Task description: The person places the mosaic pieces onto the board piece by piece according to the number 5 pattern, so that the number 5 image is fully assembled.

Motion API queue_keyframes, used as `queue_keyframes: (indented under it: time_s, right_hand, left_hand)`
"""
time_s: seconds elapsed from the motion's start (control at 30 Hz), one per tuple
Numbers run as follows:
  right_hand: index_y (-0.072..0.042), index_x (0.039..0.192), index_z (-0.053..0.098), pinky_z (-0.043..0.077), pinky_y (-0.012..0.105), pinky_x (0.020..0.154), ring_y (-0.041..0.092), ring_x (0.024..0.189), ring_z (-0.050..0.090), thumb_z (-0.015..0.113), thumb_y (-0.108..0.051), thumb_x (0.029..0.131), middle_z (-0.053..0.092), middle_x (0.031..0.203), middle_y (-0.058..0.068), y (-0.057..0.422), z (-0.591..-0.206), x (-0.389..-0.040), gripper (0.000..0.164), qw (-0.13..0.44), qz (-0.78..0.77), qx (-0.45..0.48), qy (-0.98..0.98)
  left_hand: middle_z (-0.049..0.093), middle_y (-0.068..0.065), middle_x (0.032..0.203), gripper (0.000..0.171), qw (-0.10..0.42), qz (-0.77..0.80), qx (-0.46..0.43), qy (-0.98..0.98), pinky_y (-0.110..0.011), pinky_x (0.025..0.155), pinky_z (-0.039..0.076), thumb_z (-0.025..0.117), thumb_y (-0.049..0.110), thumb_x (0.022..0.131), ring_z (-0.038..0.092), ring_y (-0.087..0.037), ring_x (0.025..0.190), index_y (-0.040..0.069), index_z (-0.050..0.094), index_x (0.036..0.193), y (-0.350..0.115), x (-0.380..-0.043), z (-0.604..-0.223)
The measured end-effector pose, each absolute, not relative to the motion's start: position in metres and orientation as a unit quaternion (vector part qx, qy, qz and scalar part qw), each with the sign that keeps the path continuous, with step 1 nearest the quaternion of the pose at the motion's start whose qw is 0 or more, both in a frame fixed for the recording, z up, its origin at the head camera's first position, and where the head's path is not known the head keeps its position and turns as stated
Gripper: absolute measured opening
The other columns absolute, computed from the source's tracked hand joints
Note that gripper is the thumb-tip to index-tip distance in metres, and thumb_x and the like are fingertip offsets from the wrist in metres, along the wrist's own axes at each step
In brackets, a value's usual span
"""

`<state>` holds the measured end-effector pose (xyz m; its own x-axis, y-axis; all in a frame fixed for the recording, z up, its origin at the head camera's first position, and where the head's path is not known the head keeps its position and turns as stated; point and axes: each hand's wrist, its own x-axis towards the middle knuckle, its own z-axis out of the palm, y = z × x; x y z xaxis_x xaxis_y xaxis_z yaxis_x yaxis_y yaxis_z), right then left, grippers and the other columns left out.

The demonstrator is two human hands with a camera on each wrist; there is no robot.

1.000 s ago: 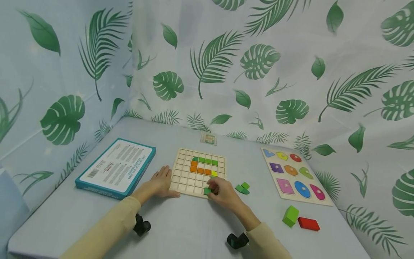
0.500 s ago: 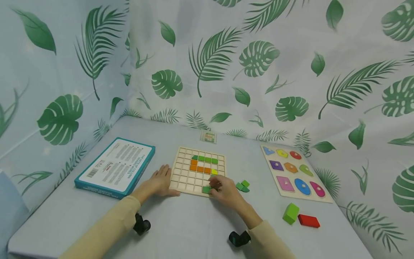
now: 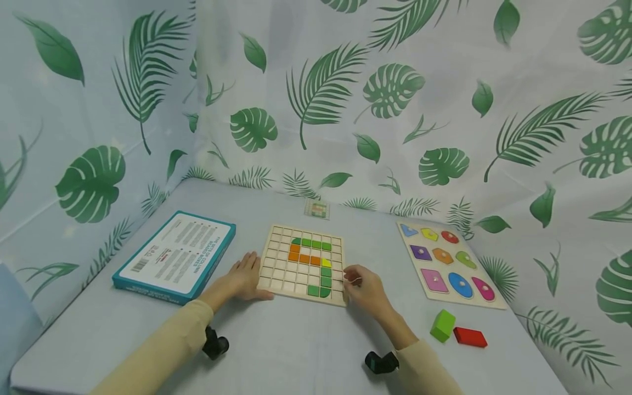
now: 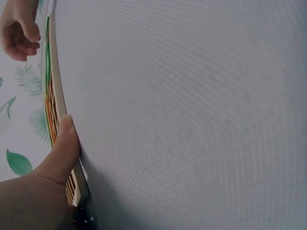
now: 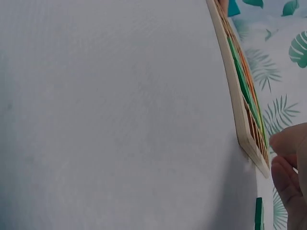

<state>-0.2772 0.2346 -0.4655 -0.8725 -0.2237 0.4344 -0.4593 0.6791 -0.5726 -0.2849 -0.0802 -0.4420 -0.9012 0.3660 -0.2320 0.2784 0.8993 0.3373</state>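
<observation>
A wooden grid board (image 3: pixel 278 274) lies in the middle of the table. In its cells are green tiles (image 3: pixel 318 244) in a row, orange tiles (image 3: pixel 305 258), a yellow tile (image 3: pixel 326 263), and more green tiles (image 3: pixel 326 281) bending toward the front edge. My left hand (image 3: pixel 243 278) rests along the board's left side; its thumb (image 4: pixel 67 139) lies against the front edge. Beside the right edge is my right hand (image 3: pixel 364 288), fingers loosely bent and nothing seen between them. A loose green tile (image 5: pixel 259 213) lies on the table by that hand, hidden behind it in the head view.
A teal and white box (image 3: pixel 178 258) lies to the left. At the right are a shape puzzle board (image 3: pixel 429 280), a green block (image 3: pixel 443 325) and a red block (image 3: pixel 470 337). A small pattern card (image 3: pixel 317 209) lies beyond the grid board, near the patterned backdrop.
My right hand has left the tiles at the board's front and moved right, past its edge. A rounded green tile it covered now shows in the front row. My left hand stays put.
</observation>
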Motion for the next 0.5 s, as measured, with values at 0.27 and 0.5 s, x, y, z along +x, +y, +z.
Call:
queue_keyframes:
  time_s: [0.27,0.5]
  right_hand:
    - [0.002,0.102,0.063,0.053,0.036,0.072,0.023,0.083,0.062,0.071,0.012,0.07,0.065,0.089,0.011,0.252,-0.468,-0.275,0.034,0.183,0.316,0.142,-0.92]
    - [0.004,0.099,0.063,0.05,0.038,0.071,0.022,0.079,0.059,0.071,0.011,0.068,0.063,0.086,0.011,0.267,-0.47,-0.277,0.033,0.18,0.276,0.112,-0.938]
  left_hand:
    - [0.013,-0.034,0.149,0.1,0.142,0.147,0.175,0.963,-0.054,0.11,0.016,0.066,0.05,0.084,0.01,-0.045,0.139,-0.018,0.02,0.141,-0.08,-0.284,-0.441]
    - [0.012,-0.034,0.149,0.1,0.145,0.143,0.173,0.964,-0.054,0.11,0.016,0.065,0.051,0.084,0.009,-0.044,0.139,-0.017,0.02,0.141,-0.08,-0.285,-0.442]
